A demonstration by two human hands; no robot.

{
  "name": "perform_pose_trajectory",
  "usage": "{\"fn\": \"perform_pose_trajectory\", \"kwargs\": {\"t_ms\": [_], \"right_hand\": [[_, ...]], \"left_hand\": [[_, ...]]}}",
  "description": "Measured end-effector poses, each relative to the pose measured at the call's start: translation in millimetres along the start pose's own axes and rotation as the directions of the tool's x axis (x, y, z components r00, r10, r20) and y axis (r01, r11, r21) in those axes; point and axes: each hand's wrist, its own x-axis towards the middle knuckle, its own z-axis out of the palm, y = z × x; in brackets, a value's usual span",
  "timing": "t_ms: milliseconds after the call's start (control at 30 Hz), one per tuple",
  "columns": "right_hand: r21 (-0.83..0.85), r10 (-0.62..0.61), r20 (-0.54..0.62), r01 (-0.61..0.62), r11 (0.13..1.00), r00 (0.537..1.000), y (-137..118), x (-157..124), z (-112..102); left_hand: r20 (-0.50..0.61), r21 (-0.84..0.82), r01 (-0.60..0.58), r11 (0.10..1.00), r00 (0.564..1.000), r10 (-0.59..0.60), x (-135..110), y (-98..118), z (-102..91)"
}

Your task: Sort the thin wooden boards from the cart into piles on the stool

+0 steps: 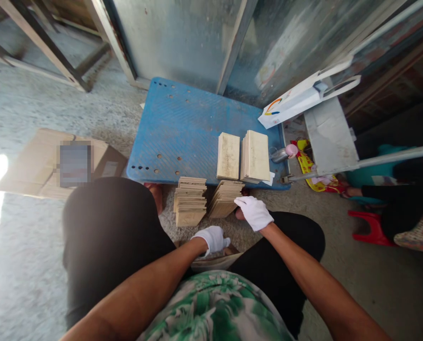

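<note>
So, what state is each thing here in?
Blue platform: flat, loaded toward its right.
Left far stack: on the platform.
Right far stack: on the platform, edges uneven.
Left near stack: edges uneven.
Right near stack: edges uneven.
Left hand: gloved, fingers curled, hold unclear.
Right hand: gloved, fingertips at right near stack.
White bag: standing, handles up.
Cardboard box: partly obscured.

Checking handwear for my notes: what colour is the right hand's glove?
The right hand wears a white glove, seen best in the head view.

A white bag (pixel 292 104) with handles was well beyond the right hand (pixel 254 213). Right of that hand stood a red stool (pixel 374 220).
</note>
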Motion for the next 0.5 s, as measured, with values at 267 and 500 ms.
{"fn": "perform_pose_trajectory", "kwargs": {"t_ms": [267, 500], "right_hand": [[0.308, -0.028, -0.112, 0.061, 0.949, 0.993, -37, -29, 11], [0.511, 0.051, -0.186, 0.052, 0.858, 0.981, -54, -36, 46]], "left_hand": [[-0.117, 0.095, 0.137, 0.986, 0.985, -0.125, 12, -32, 2.3], [-0.202, 0.07, 0.206, 0.976, 0.961, -0.189, 13, -49, 7.2]]}}
